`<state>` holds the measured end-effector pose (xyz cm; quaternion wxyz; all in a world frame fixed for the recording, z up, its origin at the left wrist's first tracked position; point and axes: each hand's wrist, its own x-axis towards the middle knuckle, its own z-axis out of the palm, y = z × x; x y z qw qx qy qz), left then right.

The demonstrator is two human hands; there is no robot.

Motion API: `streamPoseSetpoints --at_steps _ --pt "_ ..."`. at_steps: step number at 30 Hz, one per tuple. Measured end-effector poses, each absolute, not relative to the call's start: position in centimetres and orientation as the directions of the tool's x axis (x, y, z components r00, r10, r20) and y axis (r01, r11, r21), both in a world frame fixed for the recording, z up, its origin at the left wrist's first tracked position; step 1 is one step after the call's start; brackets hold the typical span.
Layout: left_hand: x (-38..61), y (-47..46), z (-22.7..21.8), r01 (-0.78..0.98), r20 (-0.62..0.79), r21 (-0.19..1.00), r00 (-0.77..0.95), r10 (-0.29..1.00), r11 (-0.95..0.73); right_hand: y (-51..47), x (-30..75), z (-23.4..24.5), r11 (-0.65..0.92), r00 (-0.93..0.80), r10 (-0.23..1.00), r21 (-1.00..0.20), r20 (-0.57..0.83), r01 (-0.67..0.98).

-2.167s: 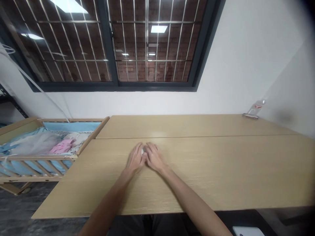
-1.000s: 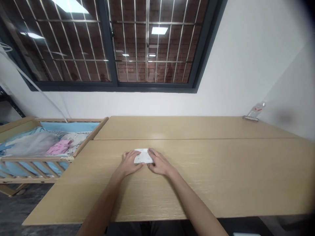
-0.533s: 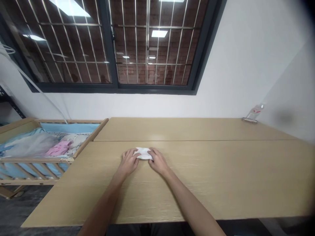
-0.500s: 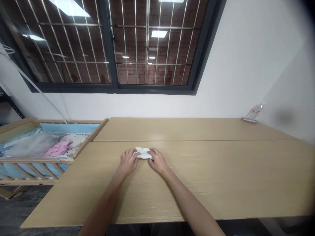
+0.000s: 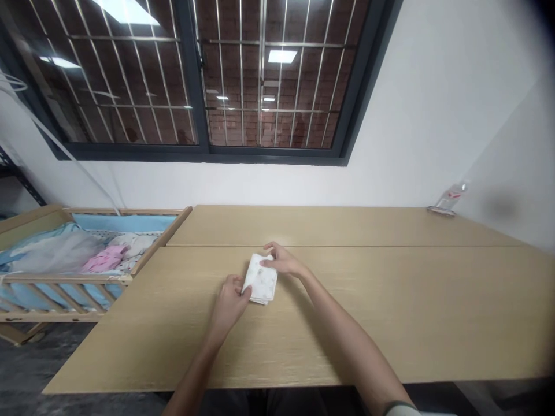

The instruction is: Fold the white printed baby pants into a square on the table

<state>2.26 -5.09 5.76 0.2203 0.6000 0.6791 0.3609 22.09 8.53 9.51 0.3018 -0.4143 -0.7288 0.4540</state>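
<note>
A small folded white cloth with faint printed marks is held a little tilted over the wooden table. Its layers show along the lower edge. My left hand pinches the lower left side, thumb on the front face and fingers curled behind. At the upper right corner my right hand grips the cloth between thumb and fingers, the index finger raised above the edge. Whether the cloth's lower edge touches the table I cannot tell.
To the left stands a wooden crib with blue lining, holding a pink cloth and other bedding. A clear bottle leans in the far right corner. A barred window is in the wall behind the table.
The cloth has turned from lying low and flat to standing taller, its printed face towards me. My right hand has moved up to its top corner; my left hand has shifted slightly down and right.
</note>
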Motion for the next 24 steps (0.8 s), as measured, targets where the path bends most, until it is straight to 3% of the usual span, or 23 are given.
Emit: streamPoseSetpoints --at_steps 11,13,15,17,19,24 --pt "4.3 -6.7 6.2 0.894 0.033 0.42 -0.186 0.982 0.155 11.3 19.8 4.3 0.24 -0.512 0.858 -0.849 -0.042 0.471" --pt "4.4 -7.3 6.6 0.915 0.062 0.367 -0.206 0.976 0.17 10.6 19.9 5.0 0.289 -0.517 0.856 -0.836 0.007 0.467" --pt "4.6 -8.1 6.7 0.937 0.161 0.319 -0.202 0.966 0.143 9.3 20.2 6.5 0.426 -0.525 0.839 -0.77 0.141 0.475" --pt "5.2 -9.0 6.1 0.954 0.308 0.297 -0.141 0.941 0.046 7.3 20.4 8.3 0.595 -0.589 0.765 -0.636 0.26 0.491" --pt "6.2 -9.9 5.0 0.954 0.425 0.291 -0.062 0.903 -0.072 4.8 20.5 9.9 0.719 -0.718 0.648 -0.517 0.254 0.465" --pt "8.3 -10.8 0.9 0.947 0.441 0.284 0.009 0.898 -0.149 -0.5 20.4 11.2 0.835 -0.917 0.374 -0.482 0.142 0.266"
